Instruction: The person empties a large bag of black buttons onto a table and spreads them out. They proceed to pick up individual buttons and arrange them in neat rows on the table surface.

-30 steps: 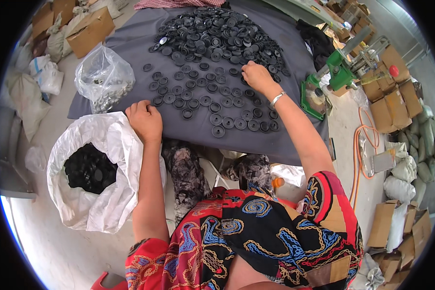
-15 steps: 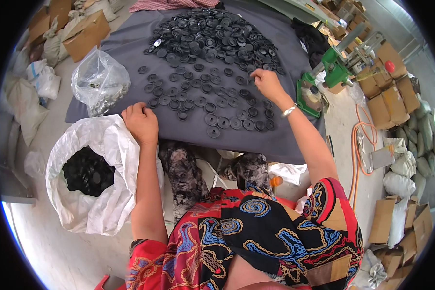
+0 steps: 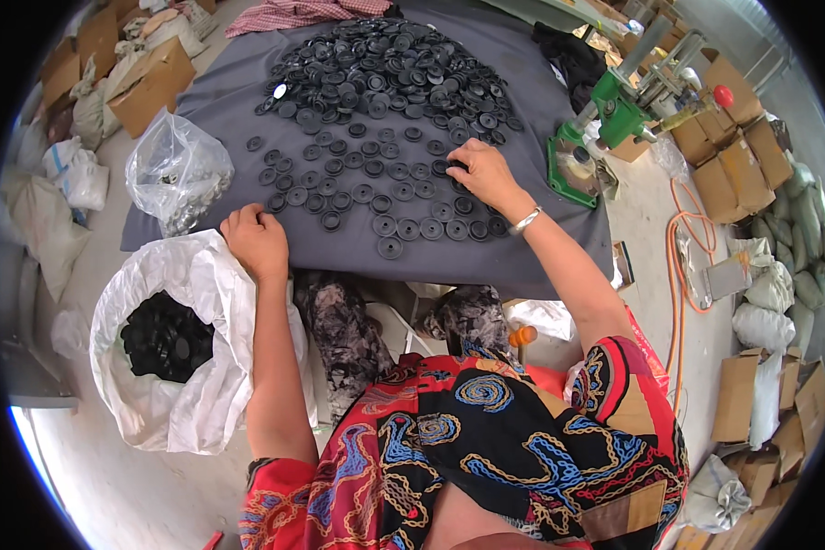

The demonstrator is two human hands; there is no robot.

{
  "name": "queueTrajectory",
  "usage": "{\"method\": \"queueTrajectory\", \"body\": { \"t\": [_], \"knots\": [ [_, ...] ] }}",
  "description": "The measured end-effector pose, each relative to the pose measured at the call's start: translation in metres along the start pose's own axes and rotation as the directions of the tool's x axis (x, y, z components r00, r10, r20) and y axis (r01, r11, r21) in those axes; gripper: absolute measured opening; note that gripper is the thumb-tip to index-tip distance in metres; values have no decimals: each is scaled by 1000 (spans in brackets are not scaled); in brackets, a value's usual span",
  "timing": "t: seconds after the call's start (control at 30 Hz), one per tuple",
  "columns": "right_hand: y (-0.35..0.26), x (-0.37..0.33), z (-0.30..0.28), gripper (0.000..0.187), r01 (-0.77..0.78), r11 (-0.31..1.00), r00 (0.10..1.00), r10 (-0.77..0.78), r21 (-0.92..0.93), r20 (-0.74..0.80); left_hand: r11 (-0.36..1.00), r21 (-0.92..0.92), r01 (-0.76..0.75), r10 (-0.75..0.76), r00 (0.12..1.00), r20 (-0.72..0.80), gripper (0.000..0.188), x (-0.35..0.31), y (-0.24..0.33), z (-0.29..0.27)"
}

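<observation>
On your left, the white sack (image 3: 119,394) stands open, black parts (image 3: 165,335) inside it. Beyond it the clear bag (image 3: 179,151), shiny metal bits (image 3: 185,209) in its bottom, sits at the cloth's left edge. Your left hand (image 3: 257,240) rests at the near left corner of the gray cloth (image 3: 325,255), beside the sack's rim, fingers curled; I cannot tell whether they grip anything.

Right of that hand, a bare strip of cloth runs between the nearest discs (image 3: 362,193) and the near edge, which passes in front of your legs (image 3: 339,316). The discs lie in loose rows with narrow gaps; the heap (image 3: 385,73) is beyond them, toward the far edge.

Your right hand (image 3: 489,174) is over the right part of the rows, fingers bent and narrow, their tips at one dark disc (image 3: 440,169) on their left. I cannot tell whether you pinch it or only touch it. More discs lie just below the hand.

Farther right, cloth shows up to the right edge, where the green press (image 3: 610,103) stands, well apart from your fingertips.
</observation>
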State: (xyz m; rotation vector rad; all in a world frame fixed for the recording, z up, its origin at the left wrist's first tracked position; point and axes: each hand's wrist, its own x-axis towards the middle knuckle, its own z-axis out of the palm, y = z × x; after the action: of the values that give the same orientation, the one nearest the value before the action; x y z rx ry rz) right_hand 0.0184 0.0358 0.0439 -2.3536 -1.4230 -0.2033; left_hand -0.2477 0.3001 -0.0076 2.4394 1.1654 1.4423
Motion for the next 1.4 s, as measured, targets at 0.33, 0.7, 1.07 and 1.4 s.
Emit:
{"method": "queueTrajectory", "body": {
  "t": [0.33, 0.7, 1.07, 1.4],
  "knots": [
    [-2, 53, 38, 37, 137, 984, 991, -137, 114, -7, 999, -49, 7, -6, 1000, 13, 10, 1, 3, -2],
    [-9, 52, 0, 24, -144, 931, 986, 107, -335, -124, 999, -46, -2, 2, 1000, 0, 11, 1, 1, -2],
    [25, 29, 11, 25, 19, 980, 999, -26, -197, -35, 999, -42, -16, 16, 1000, -10, 10, -1, 0, 0],
    [53, 13, -1, 28, -82, 984, 988, 59, -156, -146, 999, -45, -20, 20, 1000, -8, 12, -1, -3, 2]
  ]
}}
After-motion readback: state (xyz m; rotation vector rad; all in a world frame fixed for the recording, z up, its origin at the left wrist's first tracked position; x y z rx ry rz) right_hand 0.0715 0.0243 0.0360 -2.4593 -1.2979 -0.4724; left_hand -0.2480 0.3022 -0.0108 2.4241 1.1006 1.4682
